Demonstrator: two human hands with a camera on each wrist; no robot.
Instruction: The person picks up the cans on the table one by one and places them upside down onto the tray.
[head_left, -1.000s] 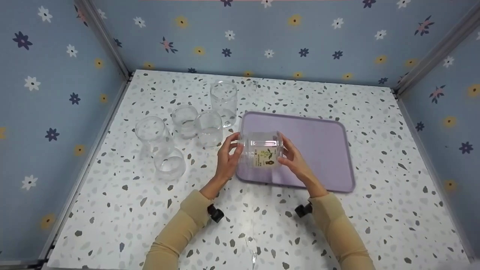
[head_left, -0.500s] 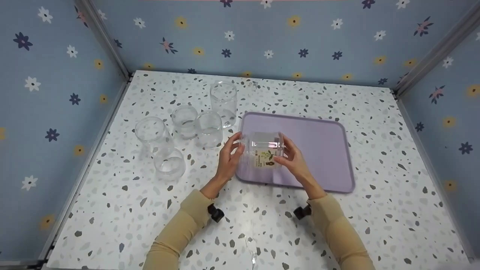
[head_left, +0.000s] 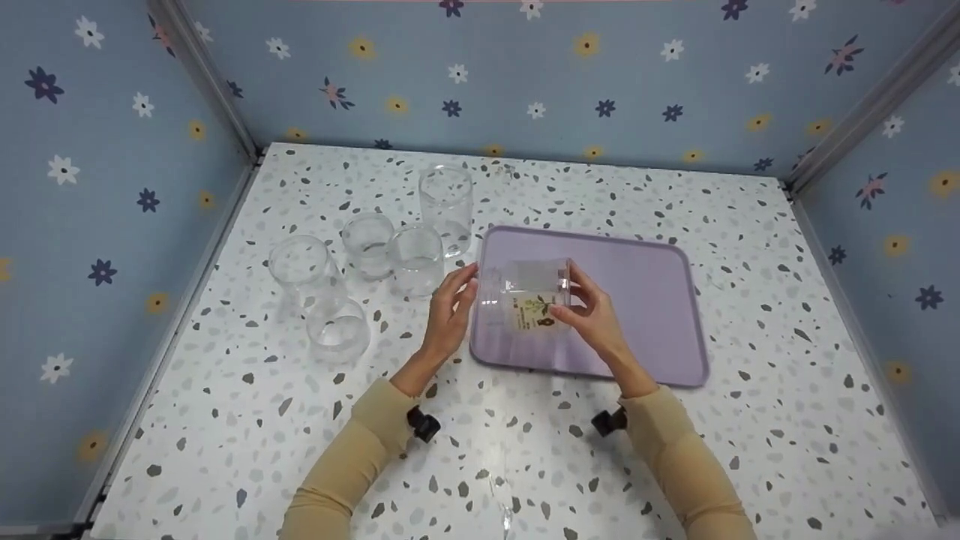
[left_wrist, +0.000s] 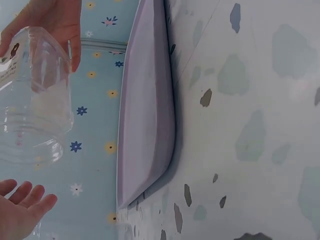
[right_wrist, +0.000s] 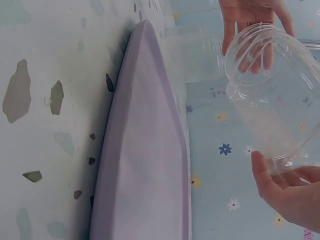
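Observation:
A clear plastic jar (head_left: 525, 296) with a plant label hangs tilted just above the left part of the lilac tray (head_left: 645, 300). My right hand (head_left: 571, 298) grips it by its right side, thumb on the label side. My left hand (head_left: 459, 291) is beside the jar's left side with its fingers straight and spread, apart from it. In the left wrist view the jar (left_wrist: 32, 100) is held from above by the right hand (left_wrist: 50, 22), and the left fingertips (left_wrist: 22, 200) lie clear below it. In the right wrist view the jar (right_wrist: 272, 95) shows its open mouth above the tray (right_wrist: 145, 165).
Several empty clear glass containers stand left of the tray: a tall one (head_left: 446, 202), two short ones (head_left: 367, 244) (head_left: 416, 259) and two more (head_left: 304, 266) (head_left: 337, 330) nearer the left wall. Flowered blue walls enclose the speckled table (head_left: 525, 450) on three sides.
My left hand has let go of the jar and drawn slightly away to the left. The right hand alone now holds the jar, lifted and tilted a little farther back over the tray.

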